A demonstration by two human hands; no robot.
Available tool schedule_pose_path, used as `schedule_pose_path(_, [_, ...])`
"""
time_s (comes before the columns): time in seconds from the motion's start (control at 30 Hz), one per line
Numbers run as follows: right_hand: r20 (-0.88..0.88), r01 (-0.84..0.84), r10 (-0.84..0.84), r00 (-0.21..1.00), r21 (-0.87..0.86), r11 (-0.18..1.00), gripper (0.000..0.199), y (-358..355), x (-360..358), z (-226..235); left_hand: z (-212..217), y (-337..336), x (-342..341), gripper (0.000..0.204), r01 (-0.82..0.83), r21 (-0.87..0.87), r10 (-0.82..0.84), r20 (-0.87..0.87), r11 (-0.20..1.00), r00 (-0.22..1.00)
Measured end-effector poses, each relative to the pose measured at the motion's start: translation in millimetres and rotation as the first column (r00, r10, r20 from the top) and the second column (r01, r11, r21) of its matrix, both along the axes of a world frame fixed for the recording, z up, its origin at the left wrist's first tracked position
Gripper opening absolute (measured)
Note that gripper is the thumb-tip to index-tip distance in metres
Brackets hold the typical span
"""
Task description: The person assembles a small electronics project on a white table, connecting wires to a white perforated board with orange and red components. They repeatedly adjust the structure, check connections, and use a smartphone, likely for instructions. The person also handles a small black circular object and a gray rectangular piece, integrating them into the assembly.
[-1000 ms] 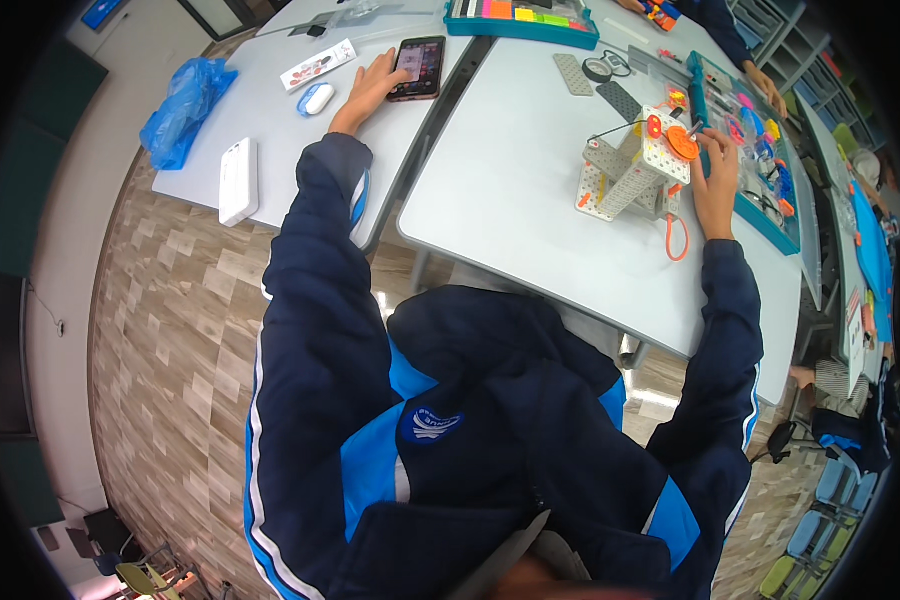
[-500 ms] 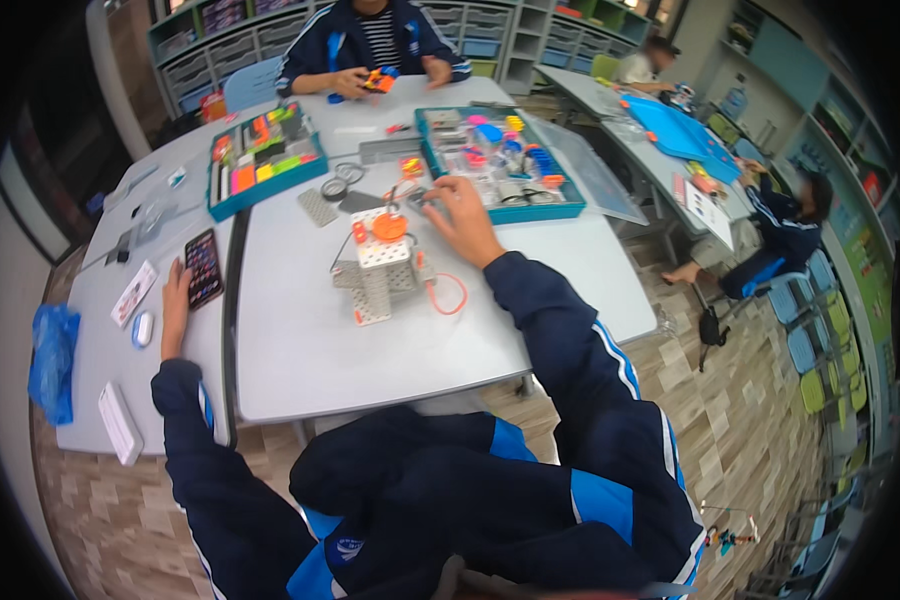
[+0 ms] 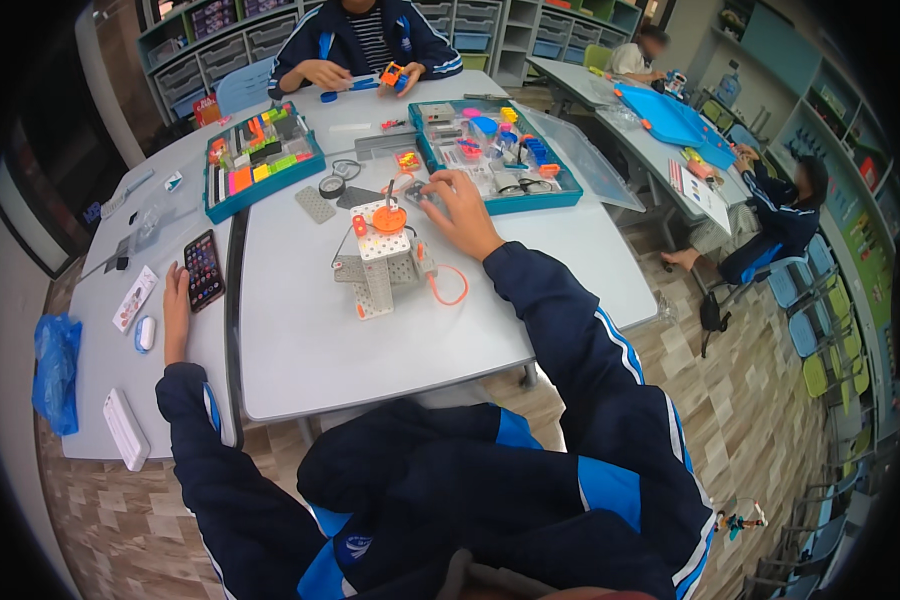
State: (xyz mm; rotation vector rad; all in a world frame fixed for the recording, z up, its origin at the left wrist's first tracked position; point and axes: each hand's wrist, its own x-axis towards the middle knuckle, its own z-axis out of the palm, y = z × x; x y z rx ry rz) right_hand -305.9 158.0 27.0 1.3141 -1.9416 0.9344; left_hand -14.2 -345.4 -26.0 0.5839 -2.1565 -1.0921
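My left hand (image 3: 176, 308) lies on the left table with its fingers stretched out along the edge of a dark smartphone (image 3: 204, 270), whose screen is lit. Further right, my right hand (image 3: 460, 212) reaches past a built model (image 3: 380, 265) made of pale perforated plates, with an orange disc on top and an orange cable looping from its side. The thumb and fingers of that hand curve around a small grey part (image 3: 414, 194) just behind the model. How firmly they grip it is hard to see.
Two teal trays (image 3: 530, 212) (image 3: 232, 207) of colourful parts stand behind the model. Black tape (image 3: 332, 186) and grey plates (image 3: 316, 206) lie between them. A white case (image 3: 145, 333), a white box (image 3: 125, 428) and a blue bag (image 3: 58, 372) are left. Across the table, a person handles an orange piece (image 3: 394, 75).
My view has shifted slightly. Both my hands stay in about the same places. Across the table, the person's hands have moved, and the orange piece is now further right.
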Motion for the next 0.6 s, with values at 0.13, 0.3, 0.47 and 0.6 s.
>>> schedule_pose_path(0.13, [-0.01, -0.009, 0.009, 1.0, -0.006, 1.0, 0.02, 0.5, 0.1, 0.9, -3.5, -3.4, -1.7, 0.066, -0.019, -0.006, 0.019, 0.005, 1.0, 1.0])
schedule_pose_path(0.3, [0.008, -0.002, 0.002, 1.0, 0.009, 1.0, 0.02, 0.8, 0.2, 1.1, -4.2, -7.8, -1.3, 0.066, 0.016, -0.058, -0.014, 0.023, 0.998, 1.0])
schedule_pose_path(0.47, [0.009, -0.005, 0.005, 1.0, 0.002, 1.0, 0.021, 0.5, -0.7, 0.4, -5.4, -10.0, -1.4, 0.066, 0.016, -0.063, -0.014, 0.028, 0.998, 1.0])
schedule_pose_path(0.6, [0.054, 0.012, -0.014, 0.998, 0.03, 0.999, 0.021, 1.1, 0.4, 0.7, -3.1, -10.0, -1.0, 0.065, 0.01, -0.106, -0.003, 0.065, 0.994, 0.998])
